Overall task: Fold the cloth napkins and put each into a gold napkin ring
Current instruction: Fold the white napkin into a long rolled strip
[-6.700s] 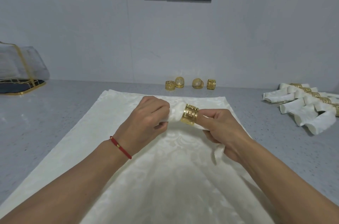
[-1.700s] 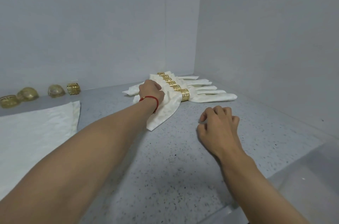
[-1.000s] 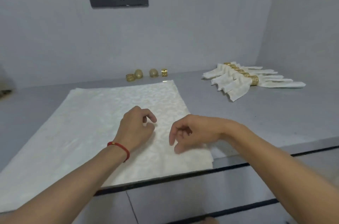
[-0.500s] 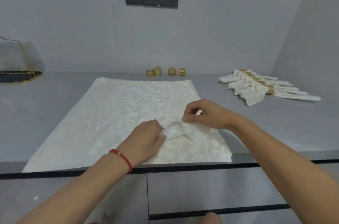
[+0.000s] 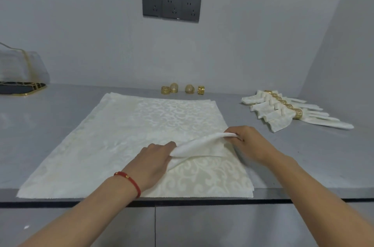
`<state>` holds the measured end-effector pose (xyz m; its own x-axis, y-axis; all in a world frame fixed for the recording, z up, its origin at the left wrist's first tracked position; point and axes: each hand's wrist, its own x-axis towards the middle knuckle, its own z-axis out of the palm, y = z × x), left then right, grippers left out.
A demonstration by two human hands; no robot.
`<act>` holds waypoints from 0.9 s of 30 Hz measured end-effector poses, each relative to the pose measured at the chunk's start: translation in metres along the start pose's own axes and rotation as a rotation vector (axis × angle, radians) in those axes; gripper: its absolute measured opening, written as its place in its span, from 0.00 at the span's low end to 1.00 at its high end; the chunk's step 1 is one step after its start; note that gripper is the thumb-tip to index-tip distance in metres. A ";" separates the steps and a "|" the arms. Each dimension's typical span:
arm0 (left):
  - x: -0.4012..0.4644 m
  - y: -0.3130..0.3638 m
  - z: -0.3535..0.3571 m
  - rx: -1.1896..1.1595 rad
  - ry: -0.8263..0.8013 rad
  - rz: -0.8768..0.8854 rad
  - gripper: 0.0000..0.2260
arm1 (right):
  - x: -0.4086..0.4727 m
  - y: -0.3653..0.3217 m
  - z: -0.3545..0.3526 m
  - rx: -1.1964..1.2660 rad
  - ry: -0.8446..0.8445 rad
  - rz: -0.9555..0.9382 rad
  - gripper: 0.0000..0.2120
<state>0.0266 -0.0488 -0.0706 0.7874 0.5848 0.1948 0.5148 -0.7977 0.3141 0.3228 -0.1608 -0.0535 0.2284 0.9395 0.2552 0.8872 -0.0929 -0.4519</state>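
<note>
**Top napkin coming off the stack**

My left hand (image 5: 155, 157) and right hand (image 5: 245, 141) both pinch the near right corner of the top napkin (image 5: 202, 145), fingers curled round a fold of cloth. A second ago these hands lay bare on the stack; half a second ago they had only a small tuck of fabric. Now the corner is raised higher and drawn into a longer ridge between them, so a fresh napkin is started and its folding has begun.

My left wrist, with its red bracelet (image 5: 129, 179), angles in from low left; my right forearm comes in from the right, its hand a little farther from me.

Under the lifted corner the stack of flat napkins (image 5: 125, 135) lies on the desk (image 5: 40, 117). Four loose gold rings (image 5: 201, 90) wait by the wall beyond. The finished napkins (image 5: 283, 114), each ringed, lie fanned well apart to the right.
</note>
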 end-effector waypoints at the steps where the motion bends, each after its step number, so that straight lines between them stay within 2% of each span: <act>1: 0.005 -0.002 0.001 -0.012 -0.025 0.040 0.07 | -0.008 0.002 -0.006 -0.037 -0.015 0.004 0.10; 4: 0.014 -0.007 -0.001 -0.098 -0.108 0.131 0.08 | -0.033 0.004 -0.022 -0.078 -0.076 0.026 0.11; 7: 0.010 -0.014 -0.015 -0.170 -0.152 0.155 0.10 | -0.048 -0.011 -0.031 0.038 -0.114 0.044 0.11; 10: -0.007 -0.024 -0.032 -0.281 -0.123 0.110 0.12 | -0.052 -0.034 -0.027 0.152 -0.150 0.040 0.11; 13: -0.028 -0.035 -0.047 -0.387 -0.111 0.043 0.16 | -0.045 -0.056 -0.018 0.257 -0.176 0.034 0.17; 15: -0.038 -0.038 -0.053 -0.436 -0.120 0.004 0.18 | -0.039 -0.066 -0.013 0.319 -0.186 0.012 0.16; 17: -0.043 -0.042 -0.057 -0.518 -0.125 -0.039 0.14 | -0.032 -0.073 -0.010 0.351 -0.182 0.010 0.13; 18: -0.042 -0.044 -0.060 -0.572 -0.125 -0.069 0.11 | -0.026 -0.073 -0.008 0.359 -0.172 0.011 0.14; 20: -0.032 -0.051 -0.064 -0.625 -0.133 -0.088 0.11 | -0.010 -0.072 -0.004 0.365 -0.142 0.019 0.19; 22: -0.012 -0.057 -0.065 -0.546 -0.118 -0.106 0.14 | 0.012 -0.066 0.002 0.333 -0.124 0.038 0.21; 27: 0.073 -0.089 -0.050 -0.167 -0.002 -0.153 0.18 | 0.093 -0.044 0.020 0.077 -0.091 0.152 0.29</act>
<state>0.0216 0.0721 -0.0376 0.7050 0.6969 0.1315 0.5652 -0.6641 0.4894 0.2974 -0.0628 -0.0271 0.3169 0.9429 0.1027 0.8113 -0.2134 -0.5443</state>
